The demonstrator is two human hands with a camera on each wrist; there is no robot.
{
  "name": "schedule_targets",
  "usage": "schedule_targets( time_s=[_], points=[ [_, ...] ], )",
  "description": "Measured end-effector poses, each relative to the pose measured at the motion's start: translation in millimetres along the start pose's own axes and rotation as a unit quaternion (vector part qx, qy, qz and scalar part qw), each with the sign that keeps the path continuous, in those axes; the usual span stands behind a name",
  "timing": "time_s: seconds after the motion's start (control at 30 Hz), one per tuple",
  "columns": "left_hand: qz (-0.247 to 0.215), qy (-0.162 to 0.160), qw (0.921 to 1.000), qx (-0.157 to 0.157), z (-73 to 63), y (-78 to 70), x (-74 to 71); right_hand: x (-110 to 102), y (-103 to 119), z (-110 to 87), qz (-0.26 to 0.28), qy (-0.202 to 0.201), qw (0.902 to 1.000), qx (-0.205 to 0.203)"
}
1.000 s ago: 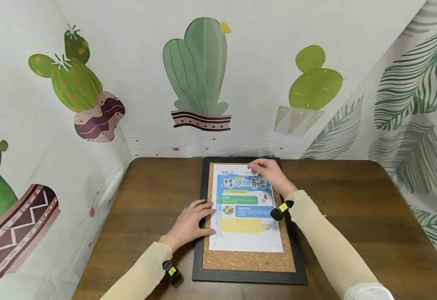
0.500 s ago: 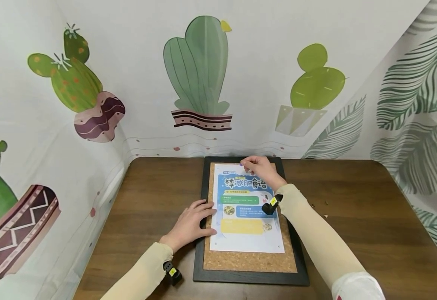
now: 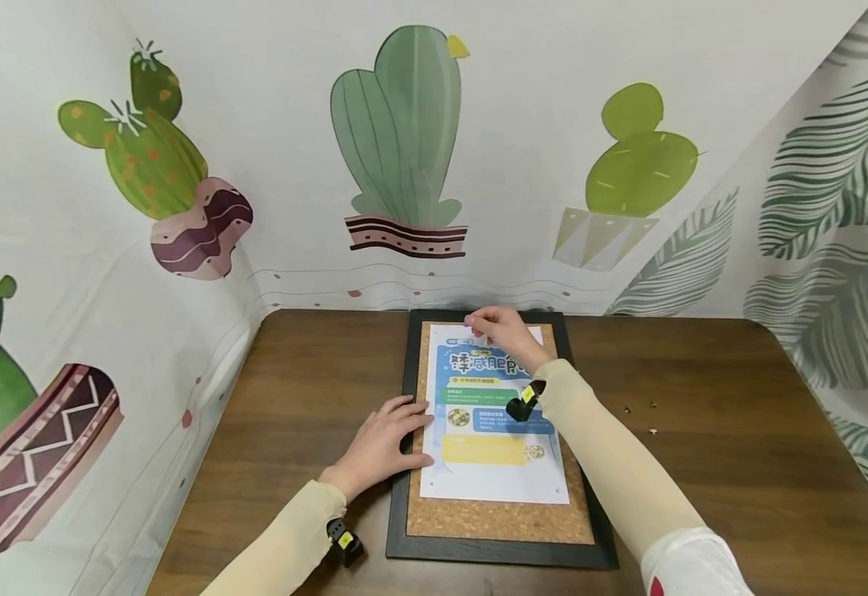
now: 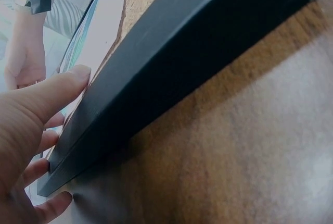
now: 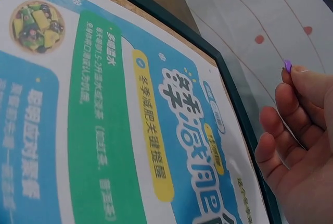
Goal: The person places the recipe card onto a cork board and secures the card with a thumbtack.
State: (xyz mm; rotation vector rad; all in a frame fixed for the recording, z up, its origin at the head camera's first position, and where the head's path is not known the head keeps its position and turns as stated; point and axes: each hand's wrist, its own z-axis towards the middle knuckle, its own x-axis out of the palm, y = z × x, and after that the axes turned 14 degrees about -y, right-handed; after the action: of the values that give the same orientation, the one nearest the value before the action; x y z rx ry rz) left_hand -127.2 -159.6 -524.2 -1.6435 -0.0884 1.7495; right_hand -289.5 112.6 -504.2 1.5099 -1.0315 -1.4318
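A printed poster (image 3: 489, 484) with blue, green and yellow blocks lies on a cork board (image 3: 501, 523) that has a black frame (image 3: 504, 552). Over the poster's upper edge, my right hand (image 3: 504, 333) pinches a small purple push pin (image 5: 288, 66) between thumb and index finger; the other fingers curl loosely below it. In the right wrist view the pin is raised off the paper. My left hand (image 3: 383, 443) spreads across the frame's left side, its thumb and fingertips reaching the poster's left edge. Small dots show at the poster's lower corners.
Several tiny metallic bits, one a pale piece (image 3: 653, 430), lie on the brown wooden table (image 3: 702, 480) right of the board. A white cloth wall (image 3: 508, 165) printed with cacti and leaves stands directly behind the table. Wrist cameras (image 3: 525, 401) are strapped on both sleeves.
My right hand has moved left along the poster's top edge with the purple push pin. My left hand stays in place on the frame.
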Motion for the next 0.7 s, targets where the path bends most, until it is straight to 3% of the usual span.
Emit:
schedule_targets(
  time_s=[0.27, 0.7],
  points=[
    [0.008, 0.0, 1.0, 0.003, 1.0, 0.0, 0.5, 13, 0, 2.4, 0.017, 0.009, 0.9998, -0.005],
    [0.002, 0.003, 1.0, -0.004, 1.0, 1.1, 0.3, 36, 9, 10.6, -0.039, -0.006, 0.9989, 0.026]
  ],
)
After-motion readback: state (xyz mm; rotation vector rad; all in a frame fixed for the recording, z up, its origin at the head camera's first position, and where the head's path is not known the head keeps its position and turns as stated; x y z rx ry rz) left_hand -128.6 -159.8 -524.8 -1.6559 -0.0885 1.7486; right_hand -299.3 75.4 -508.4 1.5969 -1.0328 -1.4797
